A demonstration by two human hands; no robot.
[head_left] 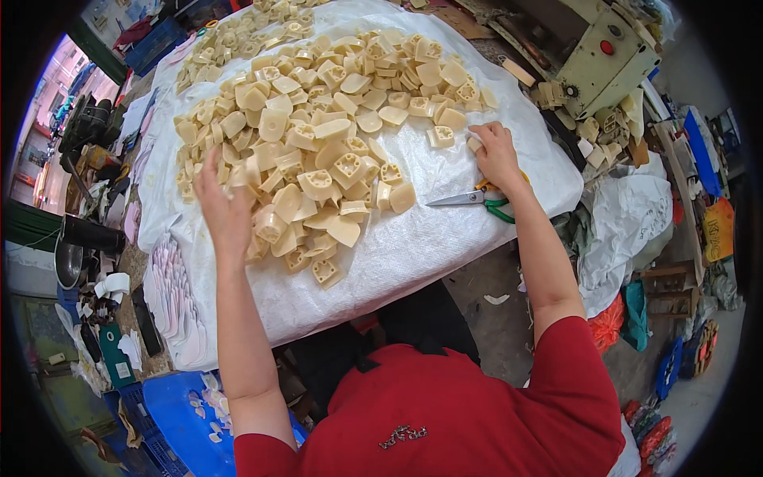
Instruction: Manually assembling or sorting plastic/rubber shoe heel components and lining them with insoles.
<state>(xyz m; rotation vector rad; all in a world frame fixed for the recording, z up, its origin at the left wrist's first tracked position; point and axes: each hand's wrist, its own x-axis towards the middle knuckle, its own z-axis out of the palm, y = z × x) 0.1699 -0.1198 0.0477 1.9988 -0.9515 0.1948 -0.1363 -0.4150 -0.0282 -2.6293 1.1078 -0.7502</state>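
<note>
A large heap of cream moulded plastic pieces (342, 163), shaped like shoe heels, covers much of the white sheeted table (381, 262). My left hand (224, 203) is at the heap's left side, fingers raised and apart, with nothing seen in its grasp; whether it touches the pieces I cannot tell. On the right, my right hand (498, 155) is closed on a small cream piece (475, 145), mostly covered by the fingers. Another cream piece (440, 137) lies just left of that hand. Scissors (469, 199) with green and orange handles lie beneath my right wrist, blades pointing left.
Fanned thin sheets (173, 302) lie along the table's left edge. A blue tray (187, 421) with scraps sits at lower left. A pale green machine (608, 60) with a red button stands at far right. White sacking (628, 211) hangs right of the table.
</note>
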